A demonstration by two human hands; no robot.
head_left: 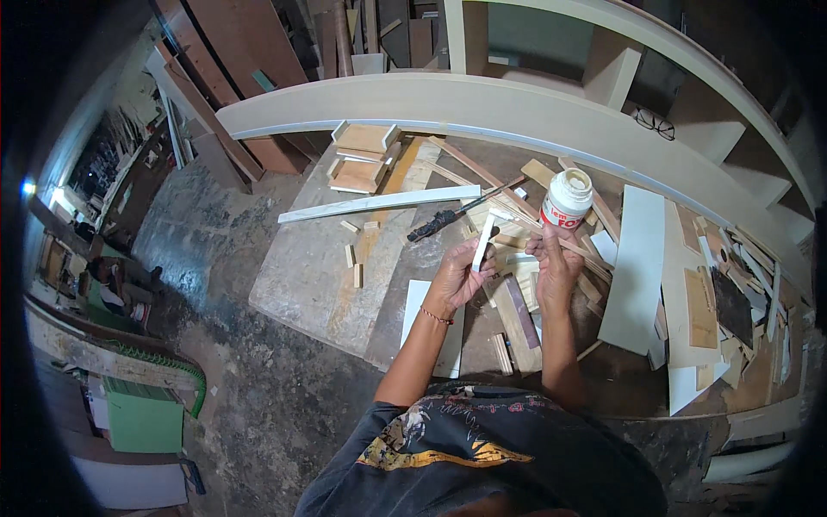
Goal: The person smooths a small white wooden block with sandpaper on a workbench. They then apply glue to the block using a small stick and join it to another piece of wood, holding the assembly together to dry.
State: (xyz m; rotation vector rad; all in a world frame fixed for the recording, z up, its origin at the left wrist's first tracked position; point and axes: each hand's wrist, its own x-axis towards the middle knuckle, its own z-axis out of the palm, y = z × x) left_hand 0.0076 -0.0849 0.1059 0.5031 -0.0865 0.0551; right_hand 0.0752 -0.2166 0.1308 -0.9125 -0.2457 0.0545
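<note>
My left hand (463,274) is closed on a short white strip (484,242), which stands up from the fingers at a slight tilt. Just to its right, my right hand (556,269) has its fingers curled together; whatever they pinch is too small to make out. Beyond that hand stands an open white jar (568,195) with a red and white label, pale stuff showing around its mouth. Left of the jar lies a thin-shafted tool with a dark, worn handle (435,226). Loose wooden strips (517,314) lie beneath and between my hands.
A long white-faced strip (379,203) crosses the worktable (301,258). Small tray-like wooden pieces (363,157) are stacked at the back, with little blocks (350,255) nearer. White panels (633,267) and offcuts cover the right side. A shelved cabinet frame (551,108) borders the far edge, eyeglasses (653,123) on it.
</note>
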